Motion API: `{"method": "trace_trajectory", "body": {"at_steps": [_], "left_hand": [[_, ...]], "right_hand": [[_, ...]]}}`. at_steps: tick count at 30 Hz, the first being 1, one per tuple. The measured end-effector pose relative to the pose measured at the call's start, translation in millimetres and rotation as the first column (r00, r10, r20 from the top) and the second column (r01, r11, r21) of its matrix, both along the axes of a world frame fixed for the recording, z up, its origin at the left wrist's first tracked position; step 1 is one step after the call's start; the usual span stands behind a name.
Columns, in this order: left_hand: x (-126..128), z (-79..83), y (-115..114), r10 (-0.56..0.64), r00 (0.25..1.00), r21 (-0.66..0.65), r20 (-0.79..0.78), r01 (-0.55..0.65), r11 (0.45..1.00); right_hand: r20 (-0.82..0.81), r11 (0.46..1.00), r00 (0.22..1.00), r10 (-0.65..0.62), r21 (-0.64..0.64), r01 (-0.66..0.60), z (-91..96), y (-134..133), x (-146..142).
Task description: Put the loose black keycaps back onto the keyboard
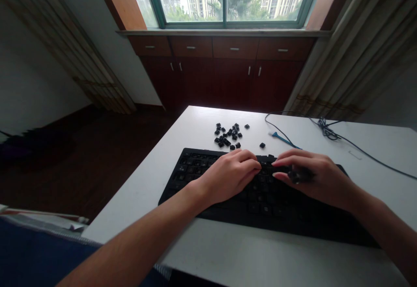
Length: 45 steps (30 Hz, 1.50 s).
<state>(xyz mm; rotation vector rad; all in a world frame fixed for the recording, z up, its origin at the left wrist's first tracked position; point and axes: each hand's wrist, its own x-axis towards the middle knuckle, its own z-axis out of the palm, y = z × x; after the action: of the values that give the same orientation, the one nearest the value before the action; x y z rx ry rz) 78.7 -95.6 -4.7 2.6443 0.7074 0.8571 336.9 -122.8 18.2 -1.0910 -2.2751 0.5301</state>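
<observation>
A black keyboard (208, 211) lies on the white table, with several key positions along its upper left bared of caps. My left hand (230, 169) rests over the keyboard's middle, fingers bent together and tips down at the upper keys; whatever is under them is hidden. Just right of it, my right hand (312, 172) hovers above the keys, thumb and index finger slightly apart. A dark, blurred tool (301, 175) with a rounded end is held within the right hand. Loose black keycaps (228, 135) lie in a scatter behind the keyboard.
A blue brush-like tool (282, 137) lies behind the keyboard beside a black cable (329, 130), which is bundled and runs off right. A thin bent wire (355, 155) is on the table (137, 169). Beyond stand a dark red cabinet (228, 74) and a window.
</observation>
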Motion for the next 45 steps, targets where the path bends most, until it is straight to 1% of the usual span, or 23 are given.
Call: {"method": "trace_trajectory", "body": {"at_steps": [2, 3, 5, 6, 9, 10, 11, 13, 16, 19, 20, 22, 24, 26, 28, 29, 32, 33, 37, 39, 42, 43, 45], "left_hand": [[0, 0.1, 0, 0.000, 1.000, -0.005, 0.002, 0.000, 1.000], [0, 0.2, 0, 0.000, 1.000, -0.006, 0.002, 0.000, 1.000], [0, 0.4, 0, -0.002, 1.000, -0.005, 0.002, 0.002, 1.000], [0, 0.4, 0, -0.003, 1.000, -0.003, 0.004, 0.003, 1.000], [0, 0.3, 1, -0.008, 1.000, 0.002, 0.015, 0.008, 1.000], [-1, 0.3, 1, -0.008, 1.000, 0.003, 0.018, 0.008, 1.000], [-1, 0.2, 1, -0.008, 1.000, 0.004, 0.019, 0.008, 1.000], [-1, 0.2, 1, -0.007, 1.000, 0.003, 0.017, 0.007, 1.000], [-1, 0.6, 1, -0.008, 1.000, -0.001, 0.013, 0.008, 1.000], [-1, 1.1, 1, -0.011, 1.000, -0.004, 0.011, 0.011, 1.000], [-1, 1.1, 1, -0.010, 1.000, -0.004, 0.011, 0.010, 1.000], [-1, 1.2, 1, -0.003, 1.000, -0.004, 0.013, 0.003, 1.000], [0, 1.1, 1, 0.002, 1.000, -0.009, 0.015, -0.002, 1.000], [0, 0.8, 1, 0.000, 1.000, -0.011, 0.014, 0.000, 1.000], [0, 0.3, 1, 0.001, 1.000, -0.014, 0.007, -0.001, 1.000], [0, 0.0, 1, 0.004, 1.000, -0.016, 0.004, -0.004, 1.000], [0, -0.5, 1, 0.009, 1.000, -0.022, 0.002, -0.009, 1.000], [0, -0.4, 1, 0.007, 1.000, -0.022, 0.001, -0.007, 1.000], [0, 0.6, 1, 0.014, 1.000, -0.024, -0.007, -0.014, 1.000], [0, 1.3, 1, 0.025, 1.000, -0.025, -0.007, -0.025, 0.999], [0, 2.0, -1, 0.028, 1.000, -0.033, -0.005, -0.028, 0.999], [0, 2.1, -1, 0.030, 1.000, -0.039, 0.002, -0.030, 0.999], [0, 2.2, -2, 0.038, 0.999, -0.057, 0.038, -0.035, 0.998]], "right_hand": [[-0.188, 0.988, 0.970, -0.152, -0.012, 0.152, 6.0, -3, -6], [-0.288, 0.976, 0.932, -0.220, -0.061, 0.211, 9.6, -4, -10], [-0.479, 0.951, 0.823, -0.305, -0.199, 0.237, 17.0, -4, -21], [-0.571, 0.943, 0.755, -0.323, -0.264, 0.204, 20.4, -2, -27], [-0.771, 0.914, 0.534, -0.347, -0.406, 0.008, 28.0, 9, -47], [-0.795, 0.896, 0.487, -0.361, -0.440, -0.054, 29.3, 14, -52], [-0.801, 0.876, 0.467, -0.375, -0.471, -0.106, 30.2, 17, -57], [-0.798, 0.849, 0.459, -0.391, -0.505, -0.155, 31.4, 23, -65], [-0.818, 0.854, 0.428, -0.385, -0.491, -0.171, 35.3, 24, -72], [-0.824, 0.843, 0.427, -0.373, -0.493, -0.215, 42.7, 19, -76], [-0.828, 0.847, 0.424, -0.366, -0.486, -0.218, 44.2, 17, -77], [-0.850, 0.878, 0.410, -0.331, -0.437, -0.196, 43.0, 14, -80], [-0.867, 0.909, 0.406, -0.289, -0.381, -0.166, 34.7, 14, -82], [-0.846, 0.918, 0.452, -0.282, -0.375, -0.129, 22.9, 15, -83], [-0.806, 0.915, 0.505, -0.308, -0.396, -0.074, 14.0, 18, -83], [-0.801, 0.915, 0.511, -0.314, -0.398, -0.062, 11.9, 19, -82], [-0.845, 0.936, 0.453, -0.284, -0.347, -0.062, 11.6, 20, -78], [-0.848, 0.940, 0.452, -0.277, -0.337, -0.058, 11.3, 20, -76], [-0.767, 0.930, 0.563, -0.307, -0.367, 0.008, 8.0, 19, -75], [-0.784, 0.944, 0.551, -0.287, -0.330, 0.021, 12.8, 17, -76], [-0.823, 0.966, 0.521, -0.229, -0.259, 0.016, 28.5, 15, -74], [-0.816, 0.967, 0.532, -0.225, -0.254, 0.019, 33.3, 15, -72], [-0.750, 0.963, 0.615, -0.243, -0.264, 0.058, 38.6, 18, -66]]}}
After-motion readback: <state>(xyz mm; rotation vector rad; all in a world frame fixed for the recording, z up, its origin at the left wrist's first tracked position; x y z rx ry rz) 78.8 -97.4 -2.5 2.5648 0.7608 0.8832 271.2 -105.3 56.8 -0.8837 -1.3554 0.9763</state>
